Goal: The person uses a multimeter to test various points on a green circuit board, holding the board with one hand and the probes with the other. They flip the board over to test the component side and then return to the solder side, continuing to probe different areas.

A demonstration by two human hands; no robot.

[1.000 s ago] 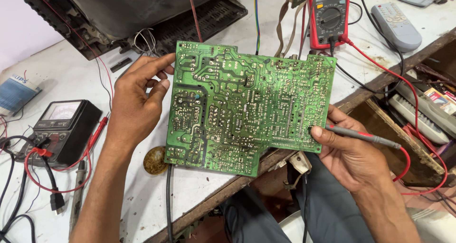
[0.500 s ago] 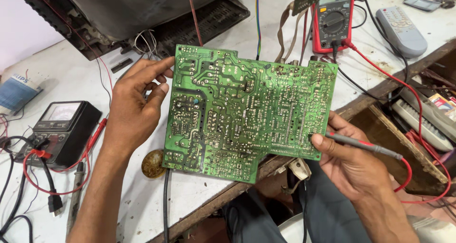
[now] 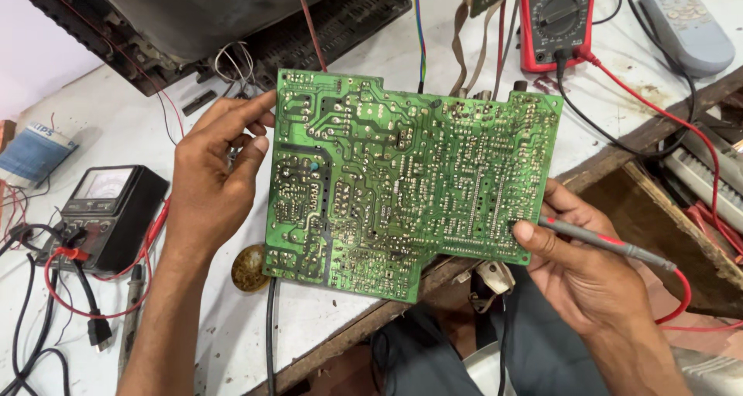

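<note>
Nearest the camera, the right hand (image 3: 592, 276) has its grip closed on a slim grey probe (image 3: 604, 241) with a red band, thumb pressed along the shaft, the tip lying at the lower right edge of a circuit board (image 3: 410, 175). A red lead (image 3: 681, 288) curls away behind that grip. The board is a flat, stiff green panel, solder side up, dense with shiny silver dots and pale traces, its outline stepped at the bottom. It is held tilted above the counter (image 3: 309, 318), between the two hands.

On the board's opposite edge the left hand (image 3: 213, 183) has its grip clamped on the rim, fingers (image 3: 248, 109) spread along the top corner. Just below that grip sits a small round brass-coloured tin (image 3: 249, 268); further out from it stands a black boxy meter (image 3: 104, 210) with a pale dial window, red and black wires looped about it.

The counter is white, scuffed and stained, with a worn wooden edge. Beyond the board lie a red-cased meter (image 3: 557, 20) with a dark dial, a grey remote (image 3: 685, 24), and a dark, ribbed plastic casing (image 3: 232, 24).
</note>
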